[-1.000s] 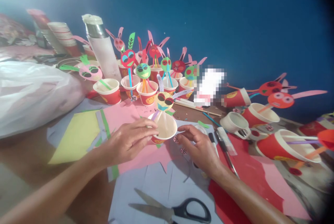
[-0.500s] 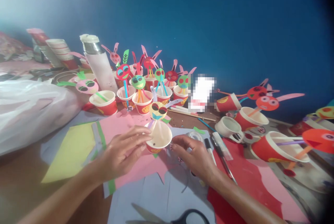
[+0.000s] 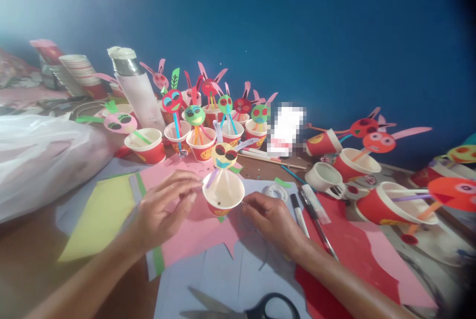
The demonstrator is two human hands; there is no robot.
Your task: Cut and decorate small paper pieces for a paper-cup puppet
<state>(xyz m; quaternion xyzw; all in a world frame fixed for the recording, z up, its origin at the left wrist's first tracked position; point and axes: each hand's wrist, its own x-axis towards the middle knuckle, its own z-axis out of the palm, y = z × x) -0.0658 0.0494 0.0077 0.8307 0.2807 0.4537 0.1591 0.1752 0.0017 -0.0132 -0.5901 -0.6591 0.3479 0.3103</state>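
A red and white paper cup (image 3: 223, 199) stands upright between my hands on pink paper. It bears a yellow paper face (image 3: 224, 154) with dark eyes and a blue mouth, on pale and purple stalks that come up from inside. My left hand (image 3: 163, 207) is open at the cup's left side, its fingers stretched and slightly apart from the wall. Close to the right side is my right hand (image 3: 273, 220), thumb and fingertips pinched together. What they hold is too small to make out. A dark speck lies inside the cup.
Scissors (image 3: 256, 309) lie at the front on light paper. To the right are a black marker (image 3: 298, 214), a pen (image 3: 318, 225), a tape roll (image 3: 278, 192) and a white mug (image 3: 325, 180). Several paper-face cups, a flask (image 3: 136, 93) and a plastic bag (image 3: 55, 160) stand around.
My left hand has drawn back to the left, off the cup's rim. The right hand has hardly moved, and the cup stays in place.
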